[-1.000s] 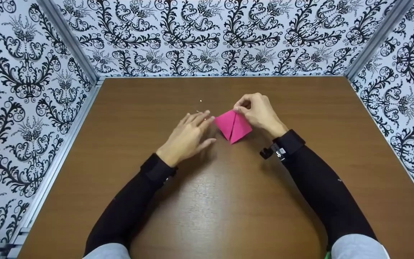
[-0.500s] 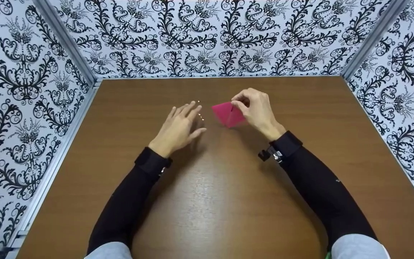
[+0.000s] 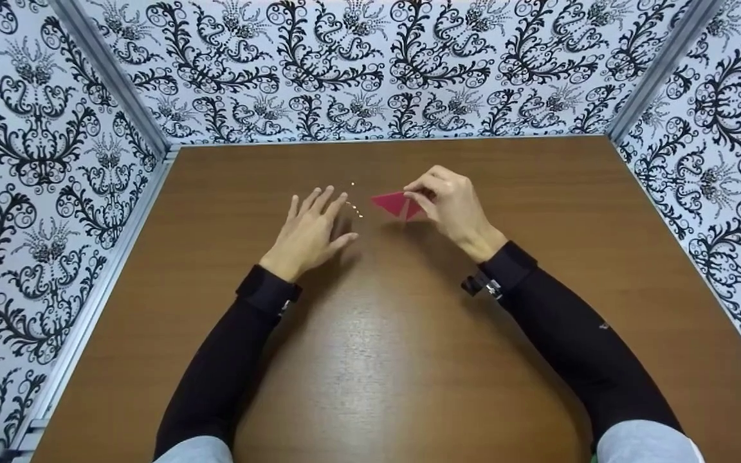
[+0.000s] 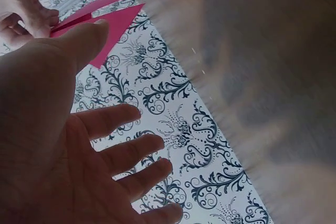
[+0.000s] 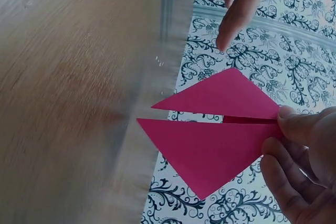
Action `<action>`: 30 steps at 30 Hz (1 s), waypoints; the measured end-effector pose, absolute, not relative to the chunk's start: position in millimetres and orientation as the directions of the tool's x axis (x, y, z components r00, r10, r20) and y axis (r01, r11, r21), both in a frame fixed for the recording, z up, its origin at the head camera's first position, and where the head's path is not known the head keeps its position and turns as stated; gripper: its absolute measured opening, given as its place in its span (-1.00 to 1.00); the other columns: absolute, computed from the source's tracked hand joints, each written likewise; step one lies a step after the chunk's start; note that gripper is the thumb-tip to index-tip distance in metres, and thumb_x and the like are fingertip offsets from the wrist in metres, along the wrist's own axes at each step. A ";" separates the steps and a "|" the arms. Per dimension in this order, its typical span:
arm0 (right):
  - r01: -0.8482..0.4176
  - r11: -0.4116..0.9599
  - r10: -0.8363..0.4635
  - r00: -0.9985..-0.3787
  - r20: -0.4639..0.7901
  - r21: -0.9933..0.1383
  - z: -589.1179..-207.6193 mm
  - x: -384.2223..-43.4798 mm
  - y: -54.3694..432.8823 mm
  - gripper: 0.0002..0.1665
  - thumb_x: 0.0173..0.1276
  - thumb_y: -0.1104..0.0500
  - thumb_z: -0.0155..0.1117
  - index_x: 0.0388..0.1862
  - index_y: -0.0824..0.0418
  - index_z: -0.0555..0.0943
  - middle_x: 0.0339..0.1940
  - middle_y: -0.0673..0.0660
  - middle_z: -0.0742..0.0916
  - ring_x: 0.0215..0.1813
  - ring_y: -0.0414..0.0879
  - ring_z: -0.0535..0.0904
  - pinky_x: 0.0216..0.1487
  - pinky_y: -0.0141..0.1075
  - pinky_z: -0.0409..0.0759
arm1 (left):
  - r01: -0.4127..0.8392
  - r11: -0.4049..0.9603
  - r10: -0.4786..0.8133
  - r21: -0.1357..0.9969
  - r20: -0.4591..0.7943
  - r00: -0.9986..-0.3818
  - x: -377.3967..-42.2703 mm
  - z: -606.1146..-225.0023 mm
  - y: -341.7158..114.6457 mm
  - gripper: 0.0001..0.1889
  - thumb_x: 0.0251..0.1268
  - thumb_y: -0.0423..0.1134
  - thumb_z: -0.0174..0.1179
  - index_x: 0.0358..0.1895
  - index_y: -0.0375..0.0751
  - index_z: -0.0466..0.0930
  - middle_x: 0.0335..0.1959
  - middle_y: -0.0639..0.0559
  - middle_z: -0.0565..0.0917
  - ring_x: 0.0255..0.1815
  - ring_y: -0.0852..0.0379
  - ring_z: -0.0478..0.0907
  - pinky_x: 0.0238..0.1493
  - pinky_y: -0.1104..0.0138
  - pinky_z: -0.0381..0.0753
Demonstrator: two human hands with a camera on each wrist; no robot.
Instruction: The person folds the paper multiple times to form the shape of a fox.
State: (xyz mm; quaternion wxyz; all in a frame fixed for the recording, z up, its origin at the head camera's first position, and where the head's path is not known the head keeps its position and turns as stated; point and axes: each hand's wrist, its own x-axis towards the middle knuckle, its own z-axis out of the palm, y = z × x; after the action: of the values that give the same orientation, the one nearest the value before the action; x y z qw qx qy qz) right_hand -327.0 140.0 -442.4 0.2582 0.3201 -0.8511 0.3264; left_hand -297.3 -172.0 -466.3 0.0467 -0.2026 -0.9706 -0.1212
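Note:
A small folded sheet of pink paper [image 3: 391,203] hangs above the table, pinched at its upper corner between the thumb and fingers of my right hand [image 3: 451,202]. Seen from the right wrist, the paper [image 5: 210,145] is a diamond with two flaps and a slit between their loose points. My left hand [image 3: 306,235] is to the left of the paper, palm down with its fingers spread and straight, holding nothing. In the left wrist view its thumb [image 4: 92,40] overlaps the paper in the picture, though the head view shows the two apart.
The brown wooden table [image 3: 357,360] reflects light near its front. Tiny bright specks [image 3: 355,207] show close to the left fingertips; what they are is unclear. White walls with black scrollwork [image 3: 345,71] enclose the table at the back and sides, with metal posts at the corners.
My right hand has lifted and tilted the pink paper, so it looks flatter and narrower from above. My left hand has drawn away to the left.

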 end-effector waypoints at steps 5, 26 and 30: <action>-0.735 0.591 -0.440 -0.640 0.630 -0.334 -442.5 -321.0 143.3 -0.87 0.58 0.29 0.62 0.00 0.31 0.92 -0.12 0.28 0.86 -0.08 0.16 0.92 0.01 -0.12 0.97 | 0.388 0.895 0.372 0.222 0.112 -0.922 -298.6 -469.0 -173.4 -0.07 0.76 0.34 0.24 0.91 -0.09 0.22 0.94 -0.32 0.18 0.98 -0.39 0.09 0.96 -0.43 -0.09; -0.733 0.577 -0.655 -0.679 0.331 -0.361 -461.0 -290.5 151.9 -0.91 0.50 0.29 0.68 -0.08 0.22 0.92 -0.16 0.18 0.85 -0.17 0.04 0.80 -0.11 -0.12 0.87 | 0.418 0.886 0.401 0.203 0.117 -0.908 -299.4 -470.6 -173.3 -0.12 0.73 0.26 0.32 0.86 -0.11 0.33 0.90 -0.30 0.29 0.91 -0.42 0.25 0.92 -0.40 0.15; -0.731 0.579 -0.670 -0.679 0.301 -0.361 -464.2 -288.6 151.4 -0.88 0.47 0.29 0.72 -0.11 0.22 0.89 -0.20 0.18 0.82 -0.19 0.02 0.78 -0.14 -0.14 0.84 | 0.423 0.884 0.406 0.199 0.121 -0.906 -299.0 -471.1 -172.4 -0.13 0.73 0.26 0.32 0.86 -0.12 0.33 0.90 -0.31 0.30 0.91 -0.42 0.25 0.91 -0.41 0.15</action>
State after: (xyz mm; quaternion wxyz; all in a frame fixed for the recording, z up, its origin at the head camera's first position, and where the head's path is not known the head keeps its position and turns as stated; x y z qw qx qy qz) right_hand -288.6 151.4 -464.2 0.0660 0.3952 -0.8861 0.2331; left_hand -299.0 -172.4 -471.1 0.0377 -0.2138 -0.9698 -0.1108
